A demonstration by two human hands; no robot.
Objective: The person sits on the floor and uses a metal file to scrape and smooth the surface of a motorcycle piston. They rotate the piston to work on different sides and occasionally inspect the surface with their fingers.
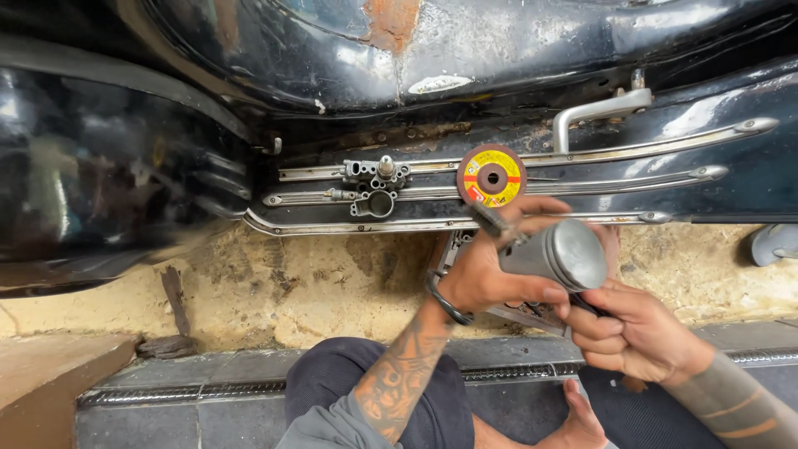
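Nearest the camera are the person's two dark-trousered knees (pixel 374 374) and one bare foot (pixel 582 420) between them, resting on the dark grey floor tiles (pixel 166 420). Above them the two forearms rise into view — the left one tattooed, with one black band (pixel 446 301) at the wrist. The left hand (pixel 490 266) is curled around one grey metal piston (pixel 559 254), thumb underneath and fingers over the far side, its flat round crown turned toward the camera; a dark slim part, too blurred to name, sticks up from between the fingers. The right hand (pixel 636 328) is closed just below the piston, fingers pressed together on something small and dark at the underside of the piston; what it pinches cannot be made out. The piston is held in the air in front of the black car body (pixel 332 58), just below its running board. On that board lie three chrome trim strips (pixel 632 150), and on them stand one round cutting disc (pixel 491 175) with a yellow and red label and one small grey cast metal part (pixel 376 185) with a ring-shaped opening — the two are well apart. One chrome handle-shaped bracket (pixel 598 111) sits above the strips. One rust patch (pixel 391 21) shows on the body above. Under the car lies rough sandy ground (pixel 291 283).
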